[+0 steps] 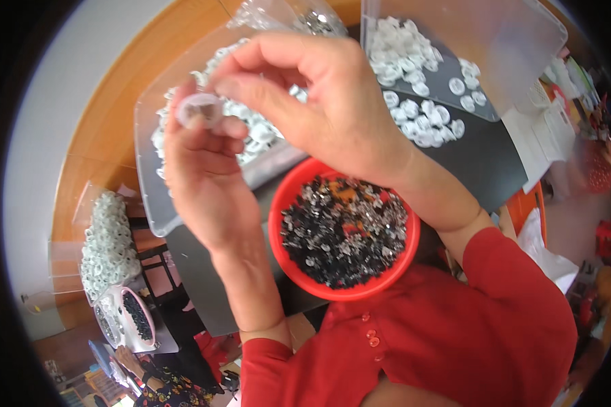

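Observation:
My left hand (207, 166) is raised over a clear bin, its fingers closed around a small round translucent white plastic piece (212, 107). Close against it on the right, my right hand (336, 95) has thumb and forefinger pinched together. Whatever is between those fingertips is too small and blurred to name. Below my wrists sits a red bowl (349, 295) full of tiny black and clear shiny parts (339, 237). Behind my hands, the clear plastic bin (144, 146) holds many white round pieces (261, 136), partly hidden by my fingers.
A second clear bin (468, 30) with white pieces stands at the far right. Loose white discs (424, 125) lie before it on the dark table (485, 159). At left are another white pile (108, 244), a pink-rimmed tray (152, 332) and another person's hand (130, 361).

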`<action>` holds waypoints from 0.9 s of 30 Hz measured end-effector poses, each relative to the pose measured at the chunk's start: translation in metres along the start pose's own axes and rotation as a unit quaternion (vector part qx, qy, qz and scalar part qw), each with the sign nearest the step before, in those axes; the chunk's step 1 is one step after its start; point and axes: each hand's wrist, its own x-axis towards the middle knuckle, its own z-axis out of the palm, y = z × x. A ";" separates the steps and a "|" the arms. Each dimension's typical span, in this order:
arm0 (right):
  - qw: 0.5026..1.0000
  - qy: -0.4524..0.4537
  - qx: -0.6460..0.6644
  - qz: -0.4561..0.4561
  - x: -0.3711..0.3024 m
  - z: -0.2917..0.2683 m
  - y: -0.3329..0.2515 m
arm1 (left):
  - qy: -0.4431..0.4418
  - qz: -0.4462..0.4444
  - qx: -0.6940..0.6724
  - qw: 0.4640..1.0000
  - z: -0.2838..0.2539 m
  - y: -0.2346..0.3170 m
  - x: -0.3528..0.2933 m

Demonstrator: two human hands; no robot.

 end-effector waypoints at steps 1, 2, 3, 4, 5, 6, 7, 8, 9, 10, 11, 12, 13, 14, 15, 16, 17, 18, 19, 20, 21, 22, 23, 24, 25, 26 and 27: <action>0.999 0.022 0.005 -0.027 0.003 0.001 0.009 | -0.047 -0.010 -0.017 0.999 -0.009 0.004 0.003; 1.000 0.022 0.000 -0.019 0.001 -0.004 0.009 | -0.059 -0.012 -0.034 0.998 -0.008 0.006 0.003; 1.000 0.003 -0.023 0.018 -0.002 -0.012 0.005 | -0.070 -0.011 -0.038 0.997 -0.012 0.006 0.004; 0.997 -0.016 -0.046 0.054 -0.006 -0.019 0.003 | -0.080 -0.009 -0.043 0.996 -0.017 0.007 0.005; 0.995 -0.036 -0.058 0.066 -0.012 -0.024 0.004 | -0.094 -0.008 -0.029 0.995 -0.019 0.009 0.007; 0.995 -0.036 -0.063 0.071 -0.020 -0.031 0.001 | -0.093 -0.013 -0.032 0.995 -0.018 0.009 0.003; 0.984 -0.084 -0.120 0.101 -0.028 -0.042 -0.002 | -0.080 -0.023 -0.023 0.996 -0.009 0.010 0.000; 0.967 -0.132 -0.175 0.130 -0.036 -0.054 -0.005 | -0.068 -0.032 -0.013 0.997 -0.003 0.011 -0.003; 0.966 -0.131 -0.179 0.132 -0.046 -0.066 -0.007 | -0.108 -0.048 -0.054 0.992 -0.004 0.012 -0.005; 0.952 -0.163 -0.204 0.159 -0.059 -0.076 -0.008 | -0.108 -0.050 -0.055 0.991 -0.003 0.015 -0.008; 0.936 -0.195 -0.229 0.185 -0.071 -0.084 -0.008 | -0.126 -0.053 -0.088 0.987 -0.003 0.018 -0.011; 0.936 -0.196 -0.228 0.185 -0.084 -0.089 -0.007 | -0.144 -0.056 -0.120 0.981 -0.003 0.021 -0.014; 0.932 -0.188 -0.240 0.194 -0.097 -0.095 -0.007 | -0.147 -0.058 -0.141 0.977 0.000 0.023 -0.018; 0.929 -0.181 -0.251 0.203 -0.108 -0.097 -0.009 | -0.149 -0.058 -0.142 0.977 -0.001 0.024 -0.021; 0.919 -0.192 -0.268 0.215 -0.114 -0.096 -0.013 | -0.177 -0.052 -0.146 0.972 -0.005 0.026 -0.023; 0.921 -0.200 -0.293 0.162 -0.121 -0.096 -0.011 | -0.206 -0.046 -0.150 0.966 -0.006 0.027 -0.026; 0.909 -0.214 -0.324 0.149 -0.127 -0.095 -0.010 | -0.208 -0.046 -0.149 0.966 -0.005 0.029 -0.031; 0.897 -0.228 -0.354 0.136 -0.131 -0.093 -0.010 | -0.175 -0.041 -0.130 0.975 -0.003 0.032 -0.037; 0.896 -0.227 -0.356 0.137 -0.135 -0.094 -0.009 | -0.141 -0.037 -0.113 0.983 -0.002 0.033 -0.044; 0.887 -0.240 -0.369 0.138 -0.138 -0.095 -0.008 | -0.141 -0.037 -0.114 0.983 -0.004 0.033 -0.052; 0.878 -0.253 -0.382 0.139 -0.140 -0.096 -0.008 | -0.106 -0.037 -0.086 0.990 -0.010 0.032 -0.061; 0.879 -0.255 -0.379 0.137 -0.141 -0.095 -0.011 | -0.067 -0.035 -0.056 0.996 -0.016 0.034 -0.072; 0.877 -0.263 -0.378 0.136 -0.142 -0.095 -0.012 | -0.060 -0.057 -0.036 0.996 -0.027 0.030 -0.082; 0.875 -0.271 -0.377 0.134 -0.143 -0.095 -0.013 | -0.045 -0.070 0.010 0.997 -0.032 0.025 -0.095; 0.875 -0.272 -0.377 0.134 -0.146 -0.095 -0.013 | -0.018 -0.091 0.015 0.996 -0.037 0.020 -0.108; 0.875 -0.273 -0.376 0.136 -0.149 -0.093 -0.011 | 0.009 -0.111 0.021 0.994 -0.044 0.015 -0.120; 0.875 -0.273 -0.376 0.139 -0.150 -0.092 -0.009 | 0.032 -0.121 0.020 0.992 -0.048 0.010 -0.130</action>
